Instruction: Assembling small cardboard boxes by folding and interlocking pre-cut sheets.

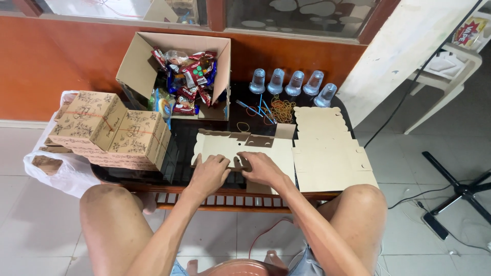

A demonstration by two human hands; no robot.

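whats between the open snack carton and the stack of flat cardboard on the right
In the head view, loose rubber bands and blue sticks lie there on the dark table, below five upturned clear cups.

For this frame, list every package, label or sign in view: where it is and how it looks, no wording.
Open carton: table's far left; brown, holding red and blue snack packets.
Folded boxes: stacked at table's left; tan with dark drawn patterns.
Flat box blank: under both hands; plain tan card.
Stack of blanks: table's right; tan, scalloped edge.
Sign: top right corner; red and yellow.
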